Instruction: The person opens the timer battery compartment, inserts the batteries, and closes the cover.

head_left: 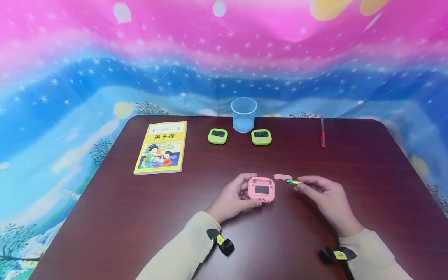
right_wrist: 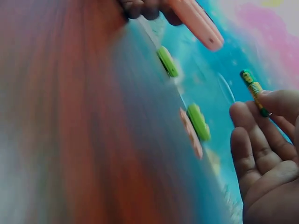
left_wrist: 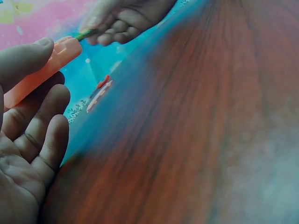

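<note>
My left hand (head_left: pixel 235 197) holds a pink digital timer (head_left: pixel 261 189) above the table, its back turned up and the battery slot along its upper edge uncovered. To the right, my right hand (head_left: pixel 327 200) pinches a small green and yellow battery (right_wrist: pixel 254 92) between thumb and fingertips, apart from the timer in the head view. A pink battery cover (head_left: pixel 282 177) lies on the table just beyond the battery. In the left wrist view the timer (left_wrist: pixel 44 70) appears edge-on, with the thumb on one face and fingers beneath.
Two green timers (head_left: pixel 217 136) stand farther back, on either side of a clear blue cup (head_left: pixel 244 114). A yellow book (head_left: pixel 161 147) lies at the left, and a red pen (head_left: pixel 322 133) at the back right. A printed cloth backdrop (head_left: pixel 210 58) hangs behind the table (head_left: pixel 140 217).
</note>
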`<action>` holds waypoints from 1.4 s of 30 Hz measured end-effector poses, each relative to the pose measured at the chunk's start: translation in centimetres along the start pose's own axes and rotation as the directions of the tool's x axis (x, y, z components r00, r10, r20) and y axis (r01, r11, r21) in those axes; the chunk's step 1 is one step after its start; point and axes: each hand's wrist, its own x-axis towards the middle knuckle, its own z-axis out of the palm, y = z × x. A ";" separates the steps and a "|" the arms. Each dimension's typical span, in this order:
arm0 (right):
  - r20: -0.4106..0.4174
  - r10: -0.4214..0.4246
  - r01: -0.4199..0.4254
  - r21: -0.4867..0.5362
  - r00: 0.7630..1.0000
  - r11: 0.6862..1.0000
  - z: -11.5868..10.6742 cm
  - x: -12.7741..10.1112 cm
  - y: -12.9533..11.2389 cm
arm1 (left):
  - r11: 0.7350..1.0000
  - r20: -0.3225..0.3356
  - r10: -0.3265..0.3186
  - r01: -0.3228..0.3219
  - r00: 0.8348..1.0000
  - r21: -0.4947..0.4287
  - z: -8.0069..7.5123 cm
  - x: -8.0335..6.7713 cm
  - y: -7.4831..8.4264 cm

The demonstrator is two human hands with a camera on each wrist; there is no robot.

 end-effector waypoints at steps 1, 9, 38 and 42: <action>-0.002 -0.009 0.008 -0.016 1.000 1.000 0.2 0.1 -0.4 | 1.000 0.002 0.006 -0.006 1.000 -0.007 0.1 0.1 0.0; 0.064 -0.047 0.051 -0.075 0.997 0.996 2.6 0.7 -2.4 | 1.000 0.003 -0.005 0.005 1.000 -0.023 0.2 0.1 -0.1; 0.223 0.047 -0.107 0.266 0.974 0.958 5.9 1.9 -2.7 | 0.994 -0.002 -0.020 0.020 1.000 -0.108 -0.2 0.2 0.1; 0.271 0.086 -0.183 0.353 0.959 0.917 6.0 1.9 -2.5 | 0.995 0.014 0.011 -0.010 1.000 -0.100 -0.2 0.3 0.0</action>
